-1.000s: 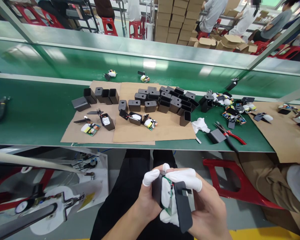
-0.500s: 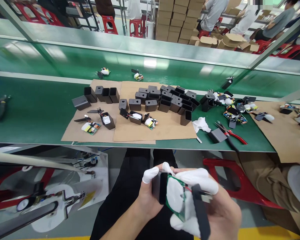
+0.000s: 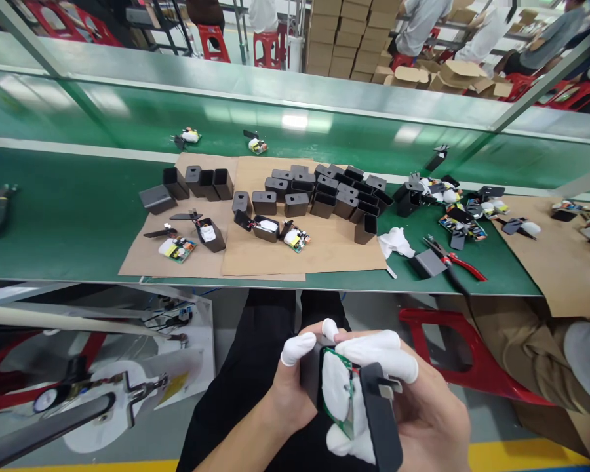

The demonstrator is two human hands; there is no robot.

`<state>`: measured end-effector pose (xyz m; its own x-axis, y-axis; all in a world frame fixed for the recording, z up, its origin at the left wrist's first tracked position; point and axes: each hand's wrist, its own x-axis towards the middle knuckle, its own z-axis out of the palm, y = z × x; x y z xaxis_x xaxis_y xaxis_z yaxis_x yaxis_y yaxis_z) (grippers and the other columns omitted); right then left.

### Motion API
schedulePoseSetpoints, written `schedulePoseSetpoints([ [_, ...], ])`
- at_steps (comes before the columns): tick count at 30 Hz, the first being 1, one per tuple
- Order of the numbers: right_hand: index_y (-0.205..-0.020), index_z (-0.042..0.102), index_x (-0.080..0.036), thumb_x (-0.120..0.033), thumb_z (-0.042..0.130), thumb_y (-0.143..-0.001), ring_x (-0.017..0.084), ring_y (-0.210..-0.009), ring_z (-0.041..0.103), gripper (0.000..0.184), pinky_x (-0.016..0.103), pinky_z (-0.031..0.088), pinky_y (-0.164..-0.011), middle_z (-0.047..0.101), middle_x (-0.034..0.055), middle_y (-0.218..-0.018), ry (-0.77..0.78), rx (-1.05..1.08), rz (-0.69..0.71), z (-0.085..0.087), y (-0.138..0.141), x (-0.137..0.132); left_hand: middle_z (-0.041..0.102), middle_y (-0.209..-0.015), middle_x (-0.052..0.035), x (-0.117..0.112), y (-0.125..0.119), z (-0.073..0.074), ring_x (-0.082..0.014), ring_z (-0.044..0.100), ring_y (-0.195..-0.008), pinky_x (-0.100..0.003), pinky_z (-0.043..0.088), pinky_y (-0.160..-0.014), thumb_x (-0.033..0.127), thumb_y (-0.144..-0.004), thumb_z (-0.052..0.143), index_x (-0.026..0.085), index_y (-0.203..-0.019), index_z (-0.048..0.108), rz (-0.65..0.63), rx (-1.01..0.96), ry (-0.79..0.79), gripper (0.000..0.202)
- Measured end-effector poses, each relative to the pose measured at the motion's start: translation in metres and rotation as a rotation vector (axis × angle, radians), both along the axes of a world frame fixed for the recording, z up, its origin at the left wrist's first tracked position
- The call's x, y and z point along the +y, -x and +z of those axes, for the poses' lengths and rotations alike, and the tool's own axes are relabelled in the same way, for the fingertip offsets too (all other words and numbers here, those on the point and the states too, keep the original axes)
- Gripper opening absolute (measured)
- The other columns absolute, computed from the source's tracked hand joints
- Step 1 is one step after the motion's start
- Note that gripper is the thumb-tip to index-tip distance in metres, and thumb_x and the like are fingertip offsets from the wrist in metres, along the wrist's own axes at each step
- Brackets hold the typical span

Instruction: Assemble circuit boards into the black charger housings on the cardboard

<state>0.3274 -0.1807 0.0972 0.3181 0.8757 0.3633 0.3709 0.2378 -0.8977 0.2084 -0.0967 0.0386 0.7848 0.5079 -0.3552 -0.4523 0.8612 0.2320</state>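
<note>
My left hand (image 3: 288,387), white finger cots on its tips, is closed round a black plastic case (image 3: 311,373) over my lap. My right hand (image 3: 423,406), also in finger cots, grips a green circuit board (image 3: 347,426) coated with white filler (image 3: 336,385). A black end cap (image 3: 381,416) with metal prongs hangs beside the board, and a red wire shows between them. The board's near edge sits at the mouth of the case, partly inside. My right fingers hide some of the board.
Several black cases (image 3: 323,204) stand on brown cardboard (image 3: 255,262) on the green bench. Circuit boards (image 3: 177,249) lie nearby. To the right are red-handled pliers (image 3: 465,265), a crumpled white cloth (image 3: 396,242) and a board pile (image 3: 462,223). A co-worker's leg (image 3: 526,347) is at the right.
The board has moved left, deeper into the case, and the end cap came along with my right hand. Behind the bench, loose boards and a case have shifted left.
</note>
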Motion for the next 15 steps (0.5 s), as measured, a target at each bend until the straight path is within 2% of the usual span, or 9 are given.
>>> schedulePoseSetpoints([
  [6, -0.13, 0.071, -0.024, -0.026, 0.096, -0.083, 0.031, -0.108, 0.079, 0.054, 0.038, 0.069, -0.084, 0.079, 0.0113, -0.118, -0.003, -0.042, 0.008, 0.0002, -0.0003, 0.0007, 0.074, -0.091, -0.0052, -0.0009, 0.0007, -0.003, -0.022, 0.072, -0.091, -0.033, 0.059, -0.092, 0.053, -0.069, 0.095, 0.017, -0.091, 0.082, 0.002, 0.068, 0.042, 0.044],
  [12, -0.131, 0.07, -0.023, -0.022, 0.093, -0.086, 0.03, -0.108, 0.079, 0.051, 0.036, 0.068, -0.081, 0.079, 0.0133, -0.119, -0.019, -0.066, 0.016, -0.0012, 0.0009, 0.0024, 0.075, -0.083, -0.0055, -0.0018, -0.0008, -0.0033, -0.0177, 0.07, -0.078, -0.03, 0.061, -0.083, 0.056, -0.065, 0.098, 0.015, -0.091, 0.083, 0.023, 0.093, 0.045, 0.051],
  [15, -0.13, 0.071, -0.024, -0.021, 0.094, -0.085, 0.029, -0.107, 0.079, 0.05, 0.036, 0.069, -0.081, 0.079, 0.0125, -0.12, 0.006, -0.057, 0.014, -0.0006, 0.0004, 0.0032, 0.075, -0.078, -0.0036, -0.002, -0.0006, -0.0028, -0.0133, 0.065, -0.066, -0.029, 0.061, -0.082, 0.053, -0.068, 0.098, 0.014, -0.092, 0.085, 0.029, 0.09, 0.049, 0.048],
])
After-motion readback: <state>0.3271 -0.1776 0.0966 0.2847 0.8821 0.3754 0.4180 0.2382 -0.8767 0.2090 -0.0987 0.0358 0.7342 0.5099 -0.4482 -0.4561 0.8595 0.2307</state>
